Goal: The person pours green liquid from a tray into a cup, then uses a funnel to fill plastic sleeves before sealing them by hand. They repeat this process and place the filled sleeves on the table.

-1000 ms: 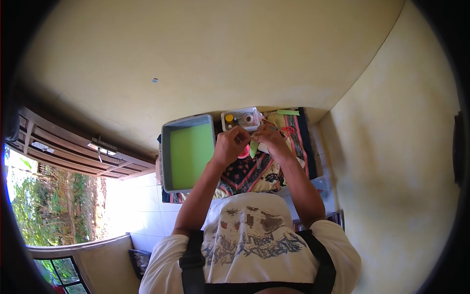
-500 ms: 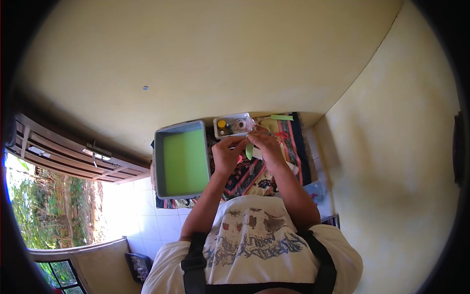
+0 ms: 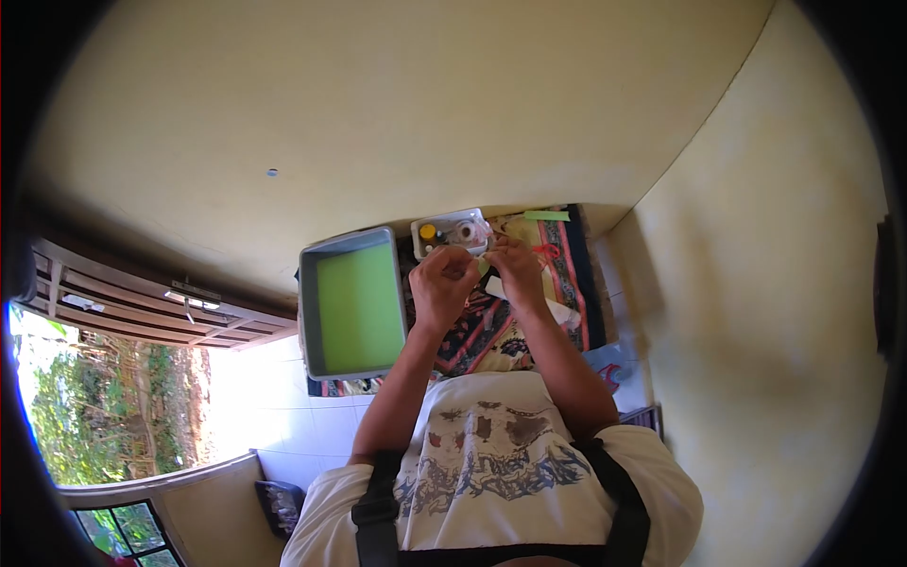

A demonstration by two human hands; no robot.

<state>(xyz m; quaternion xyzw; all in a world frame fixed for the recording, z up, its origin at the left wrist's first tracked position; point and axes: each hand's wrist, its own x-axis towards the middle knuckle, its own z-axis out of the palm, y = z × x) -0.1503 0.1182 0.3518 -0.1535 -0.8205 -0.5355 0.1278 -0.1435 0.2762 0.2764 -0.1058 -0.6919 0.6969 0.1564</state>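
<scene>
Both my hands are raised over the patterned cloth, just in front of a small white tray (image 3: pixel 452 255). My right hand (image 3: pixel 516 274) pinches a light green, leaf-shaped piece (image 3: pixel 484 268), mostly hidden by the fingers. Close beside it, my left hand (image 3: pixel 444 291) is closed, fingers curled and tips nearly meeting the right fingertips; what it grips, if anything, is too small to make out. In the tray are a yellow-capped bottle (image 3: pixel 428 232) and a roll of tape (image 3: pixel 465 231). Red-handled scissors (image 3: pixel 547 252) lie right of my right hand.
A deep grey bin (image 3: pixel 401 321) with a bright green inside stands on the left. Behind the hands lies a light green strip (image 3: pixel 547 215) on the patterned cloth (image 3: pixel 505 345). A white piece (image 3: pixel 564 314) rests near my right wrist. A wall rises at the back.
My fingertips have drawn slightly apart, and my left hand has turned and curled more. The green piece, which hung down between the hands, now shows less. The view has shifted slightly.
</scene>
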